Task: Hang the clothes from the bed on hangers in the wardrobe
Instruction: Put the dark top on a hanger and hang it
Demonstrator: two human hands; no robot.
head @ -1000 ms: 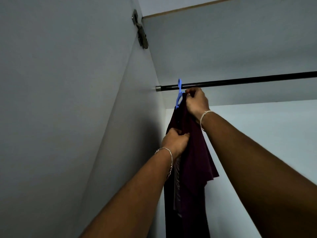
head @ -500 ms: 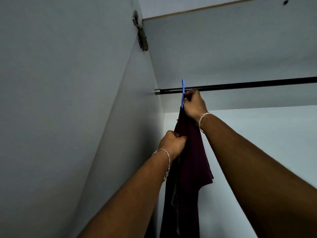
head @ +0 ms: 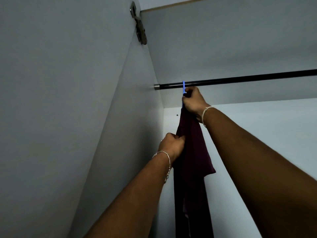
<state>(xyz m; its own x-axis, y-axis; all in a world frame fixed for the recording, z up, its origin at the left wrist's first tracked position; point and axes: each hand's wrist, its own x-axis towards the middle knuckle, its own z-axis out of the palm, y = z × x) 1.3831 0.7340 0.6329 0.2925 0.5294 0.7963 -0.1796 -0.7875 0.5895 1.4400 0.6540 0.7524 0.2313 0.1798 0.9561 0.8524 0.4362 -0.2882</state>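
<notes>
- The right hand (head: 193, 100), in the middle of the frame, is closed tight around the neck of the blue hanger (head: 183, 86).
- The left hand (head: 172, 146), just below, pinches the dark red cloth (head: 192, 152) that hangs from it.
- The hook looks to be on the black rail (head: 240, 80) already. Next, I think, both hands must let go gently.
- The wardrobe side wall (head: 137, 134) is close on the left. A metal hinge (head: 139, 26) sits at the upper left. Nothing blocks the way.
</notes>
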